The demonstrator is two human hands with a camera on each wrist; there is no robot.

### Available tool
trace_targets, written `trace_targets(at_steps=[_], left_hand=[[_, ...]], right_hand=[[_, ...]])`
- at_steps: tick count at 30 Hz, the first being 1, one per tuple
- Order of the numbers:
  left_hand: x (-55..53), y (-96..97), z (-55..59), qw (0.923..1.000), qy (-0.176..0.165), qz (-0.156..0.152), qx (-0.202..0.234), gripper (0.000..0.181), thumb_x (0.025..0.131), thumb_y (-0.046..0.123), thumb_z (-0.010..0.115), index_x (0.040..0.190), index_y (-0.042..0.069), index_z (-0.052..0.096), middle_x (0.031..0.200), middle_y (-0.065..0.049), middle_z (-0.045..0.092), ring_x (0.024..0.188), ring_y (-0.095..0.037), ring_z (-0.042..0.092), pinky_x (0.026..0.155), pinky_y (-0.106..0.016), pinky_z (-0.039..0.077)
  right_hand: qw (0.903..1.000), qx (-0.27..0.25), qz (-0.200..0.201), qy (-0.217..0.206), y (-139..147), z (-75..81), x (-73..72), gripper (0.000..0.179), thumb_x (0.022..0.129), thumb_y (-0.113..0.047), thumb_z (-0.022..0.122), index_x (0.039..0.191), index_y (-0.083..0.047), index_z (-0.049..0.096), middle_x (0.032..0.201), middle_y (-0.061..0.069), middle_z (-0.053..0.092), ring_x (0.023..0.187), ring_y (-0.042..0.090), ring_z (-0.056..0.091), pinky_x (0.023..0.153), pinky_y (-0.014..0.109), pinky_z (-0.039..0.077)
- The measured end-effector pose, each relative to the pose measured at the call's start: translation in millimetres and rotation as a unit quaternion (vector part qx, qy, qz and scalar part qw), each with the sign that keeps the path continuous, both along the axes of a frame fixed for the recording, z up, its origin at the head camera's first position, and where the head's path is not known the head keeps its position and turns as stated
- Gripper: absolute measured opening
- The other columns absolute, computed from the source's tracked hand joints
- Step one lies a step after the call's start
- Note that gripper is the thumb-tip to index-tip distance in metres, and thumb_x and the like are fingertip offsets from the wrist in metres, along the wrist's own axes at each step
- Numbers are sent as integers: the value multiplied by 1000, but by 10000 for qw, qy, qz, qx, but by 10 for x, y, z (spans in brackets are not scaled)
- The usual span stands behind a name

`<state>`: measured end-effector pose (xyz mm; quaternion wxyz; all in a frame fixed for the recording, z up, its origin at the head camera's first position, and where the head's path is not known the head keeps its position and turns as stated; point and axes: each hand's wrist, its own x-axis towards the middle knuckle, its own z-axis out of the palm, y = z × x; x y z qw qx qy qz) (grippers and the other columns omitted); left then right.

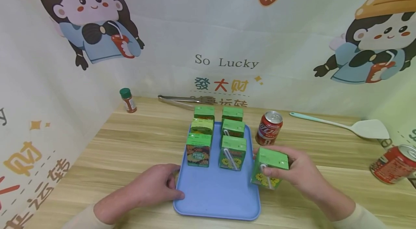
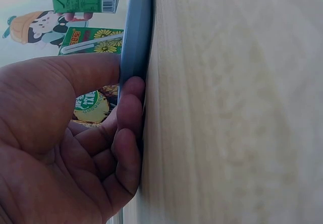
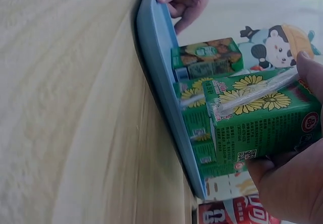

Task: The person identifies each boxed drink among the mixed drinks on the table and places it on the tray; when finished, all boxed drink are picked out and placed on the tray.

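Observation:
My right hand holds a green juice box with a straw on its front, just over the right edge of the blue tray. Yellow flowers and small print show on that box in the right wrist view. At the tray's left edge, my left hand grips the rim, thumb on top and fingers curled against the side. Two rows of juice boxes stand on the tray, among them a flowered box at the front right and a brown-printed box at the front left.
A red soda can stands close to the tray's right side; another can is at the far right. Along the back lie metal tongs and a spatula. A green-capped spice bottle stands at the back left.

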<state>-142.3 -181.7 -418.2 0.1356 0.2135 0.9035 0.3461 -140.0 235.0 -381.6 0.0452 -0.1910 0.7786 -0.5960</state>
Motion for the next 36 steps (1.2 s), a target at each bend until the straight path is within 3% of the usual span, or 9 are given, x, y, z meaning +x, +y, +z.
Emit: trace_targets(at_steps=[5,11,18,25,36], left_hand=[[1,1,0,10000,28,-12,-25,89,84,25,97,148,-19,54,72,12,65,63,-9,61,63,-29,52],[2,5,2,10000,-4,-6,-17,89,85,25,97,148,-19,54,73,12,66,63,-9,62,64,-29,52],[-1,8,-4,10000,-39,52,7,89,85,25,97,148,-20,54,73,11,65,63,-10,61,63,-30,51],[-2,9,2,9999,-49,85,-29,89,85,25,98,149,-19,54,73,10,65,63,-10,61,62,-29,51],[-7,5,-1,9999,-81,61,-2,88,85,25,98,149,-18,55,72,10,65,63,-10,61,60,-29,49]], right_hand=[[9998,-65,169,-47,-87,-23,34,50,96,-3,86,143,1,71,137,12,78,116,16,75,90,33,63],[9998,-83,171,6,-185,-67,42,48,94,-6,89,140,-6,75,136,6,78,109,15,75,83,33,65],[9975,-386,587,-49,-326,-125,26,51,94,-2,88,142,3,71,137,20,76,112,16,76,88,31,64],[9977,-186,484,-447,-459,-160,0,55,91,-9,93,142,-5,74,139,13,76,112,17,75,90,30,62],[9964,-187,677,-468,-651,-203,-51,53,91,-9,93,141,-6,75,139,10,77,115,18,74,93,29,60]])
